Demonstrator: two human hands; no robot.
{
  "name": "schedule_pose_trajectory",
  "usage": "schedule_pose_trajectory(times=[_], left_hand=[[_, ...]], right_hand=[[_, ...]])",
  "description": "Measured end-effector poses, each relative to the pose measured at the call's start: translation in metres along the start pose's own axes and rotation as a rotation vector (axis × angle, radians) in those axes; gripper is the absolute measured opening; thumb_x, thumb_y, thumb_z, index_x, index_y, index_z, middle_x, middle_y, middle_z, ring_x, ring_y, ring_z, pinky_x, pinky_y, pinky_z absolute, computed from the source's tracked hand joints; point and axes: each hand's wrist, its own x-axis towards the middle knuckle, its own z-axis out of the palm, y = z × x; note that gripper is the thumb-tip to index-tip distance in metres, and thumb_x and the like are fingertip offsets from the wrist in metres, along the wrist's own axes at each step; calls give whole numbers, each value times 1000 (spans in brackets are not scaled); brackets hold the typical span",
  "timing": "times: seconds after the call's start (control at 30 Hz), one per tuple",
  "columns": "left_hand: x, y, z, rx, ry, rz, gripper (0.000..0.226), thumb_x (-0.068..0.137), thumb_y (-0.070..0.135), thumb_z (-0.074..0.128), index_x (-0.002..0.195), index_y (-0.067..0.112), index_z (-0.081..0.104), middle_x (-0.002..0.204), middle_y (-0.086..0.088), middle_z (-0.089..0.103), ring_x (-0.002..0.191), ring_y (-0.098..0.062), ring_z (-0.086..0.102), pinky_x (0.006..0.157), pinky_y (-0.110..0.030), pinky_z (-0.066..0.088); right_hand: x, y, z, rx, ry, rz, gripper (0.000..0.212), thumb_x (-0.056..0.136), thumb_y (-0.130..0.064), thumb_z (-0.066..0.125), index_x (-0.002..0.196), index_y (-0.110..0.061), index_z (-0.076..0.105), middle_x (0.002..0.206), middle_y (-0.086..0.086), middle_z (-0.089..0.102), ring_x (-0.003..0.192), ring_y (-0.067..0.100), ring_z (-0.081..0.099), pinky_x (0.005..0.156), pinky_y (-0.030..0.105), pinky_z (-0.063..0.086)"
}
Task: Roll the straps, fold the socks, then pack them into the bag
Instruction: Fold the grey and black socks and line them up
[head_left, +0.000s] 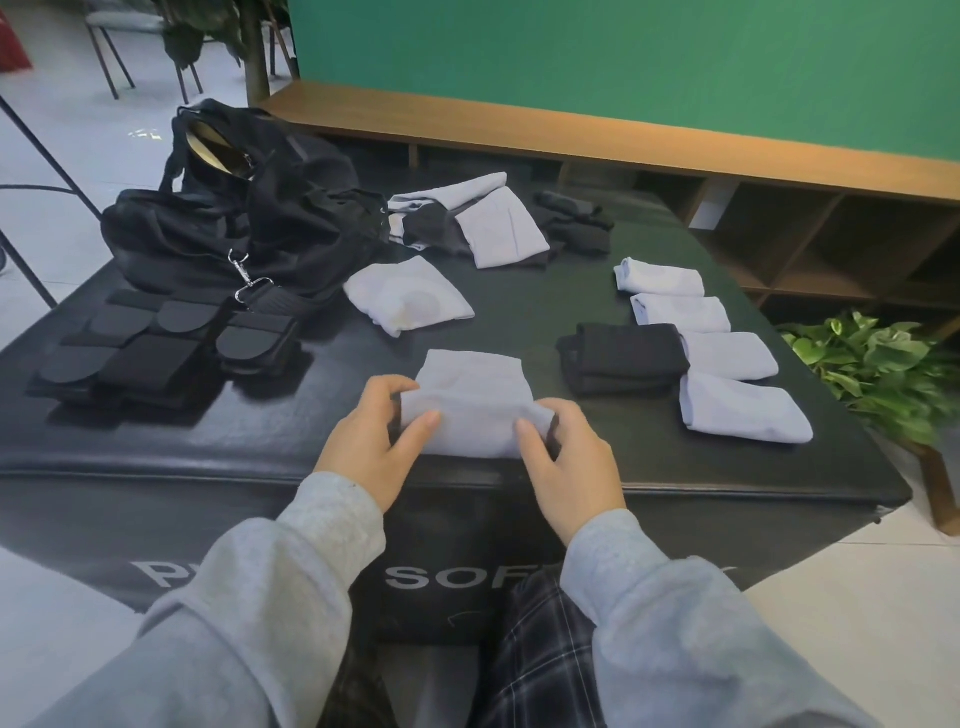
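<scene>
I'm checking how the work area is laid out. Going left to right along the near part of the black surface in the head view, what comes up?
Stack of black straps → left hand → pale sock being folded → right hand → folded pale sock.

Matt knit sock (475, 415), glossy leatherette box (519, 312), shiny metal clip (244, 283).

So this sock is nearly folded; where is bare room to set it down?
Bare top lies between the lone sock and the black pair, and along the near edge right of the right hand. Crowded: right-hand row, straps, bag.
</scene>
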Motion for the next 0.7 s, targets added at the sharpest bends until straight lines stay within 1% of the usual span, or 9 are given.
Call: schedule_pose_trajectory(times=[0.13, 0.23, 0.33, 0.43, 0.53, 0.57, 0.6, 0.67, 0.7], left_hand=[[8, 1, 4, 49, 32, -29, 44, 91, 31, 57, 129, 21, 37, 95, 1, 58, 86, -13, 50, 74, -21, 33], [12, -1, 7, 73, 48, -37, 48, 89, 29, 60, 130, 20, 36, 105, 0, 55, 94, -16, 51, 80, -24, 36], [16, -4, 10, 94, 84, 10, 53, 86, 25, 65, 131, 19, 38, 121, 2, 49, 106, -15, 49, 91, -28, 40], [18, -8, 9, 220, 142, 185, 42, 82, 19, 70, 120, 17, 51, 129, 1, 41, 116, -16, 42, 99, -33, 38], [19, -13, 5, 295, 60, 309, 27, 81, 22, 71, 106, 20, 62, 125, 6, 47, 117, -14, 39, 100, -41, 37], [18, -15, 4, 309, 5, 319, 31, 79, 28, 73, 107, 23, 63, 124, 9, 49, 120, -13, 38, 102, -41, 35], [17, -16, 3, 332, -51, 322, 39, 76, 34, 74, 112, 25, 62, 126, 12, 48, 124, -11, 36, 105, -38, 30], [14, -17, 3, 380, -114, 308, 54, 75, 40, 74, 124, 28, 55, 132, 17, 43, 132, -7, 29, 105, -29, 20], [13, -17, 3, 386, -114, 304, 57, 76, 40, 73, 127, 28, 52, 134, 17, 41, 134, -6, 27, 105, -28, 19]], right_hand=[[8, -5, 4, 34, 35, 30, 34, 96, -34, 50, 126, -25, 40, 82, -16, 51, 86, 14, 53, 75, 28, 41], [13, -4, 8, -18, 69, 17, 32, 95, -34, 51, 125, -24, 42, 101, -13, 49, 92, 14, 54, 76, 27, 40], [17, -1, 11, -138, 119, -47, 34, 94, -32, 54, 125, -22, 44, 125, -9, 37, 93, 14, 53, 75, 26, 42], [19, 3, 12, -292, 162, -164, 31, 92, -23, 57, 123, -18, 51, 131, -6, 36, 112, 13, 43, 79, 21, 38], [17, 9, 14, -355, 148, -325, 22, 89, -16, 60, 110, -12, 64, 130, -2, 49, 120, 18, 41, 93, 34, 42], [16, 11, 14, -359, 105, -341, 24, 90, -19, 59, 113, -14, 64, 131, -3, 51, 123, 16, 41, 100, 34, 39], [13, 13, 13, -371, 46, -338, 29, 91, -24, 57, 119, -17, 60, 134, -6, 49, 128, 13, 38, 107, 30, 31], [9, 16, 12, -407, -45, -335, 42, 91, -33, 54, 132, -23, 50, 141, -13, 41, 134, 6, 30, 107, 20, 16], [8, 18, 11, -420, -60, -340, 45, 90, -32, 54, 134, -24, 46, 142, -14, 39, 135, 5, 28, 106, 18, 14]])
